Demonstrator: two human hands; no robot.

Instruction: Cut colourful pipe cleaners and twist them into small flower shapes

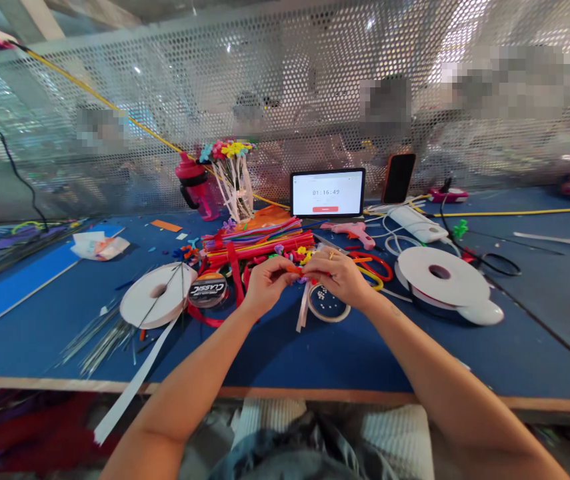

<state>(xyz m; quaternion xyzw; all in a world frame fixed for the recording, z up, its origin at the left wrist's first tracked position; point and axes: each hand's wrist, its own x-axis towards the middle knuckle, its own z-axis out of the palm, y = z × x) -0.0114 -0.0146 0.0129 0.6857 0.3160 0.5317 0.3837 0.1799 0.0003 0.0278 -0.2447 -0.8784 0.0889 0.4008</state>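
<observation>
Both my hands meet over the middle of the table, fingers pinched. My left hand (269, 285) and my right hand (337, 275) hold a small orange-red piece of pipe cleaner (293, 270) between their fingertips; its exact shape is partly hidden by the fingers. Just beyond them lies a bundle of pipe cleaners (257, 241), mostly red and purple, with small coloured pieces beside it. Under my right hand, a ring of tape (347, 315) encloses several small white beads (325, 297). A strip of white ribbon (303, 313) hangs or lies beside the ring.
White ribbon spools flank my hands, left (137, 303) and right (457, 270). Thin wires (102, 350) lie front left. Behind are a pink glue gun (352, 231), a tablet (327, 193), a phone (399, 179), a pink bottle (207, 197) and pipe-cleaner flowers (232, 151). Cables cross the right side.
</observation>
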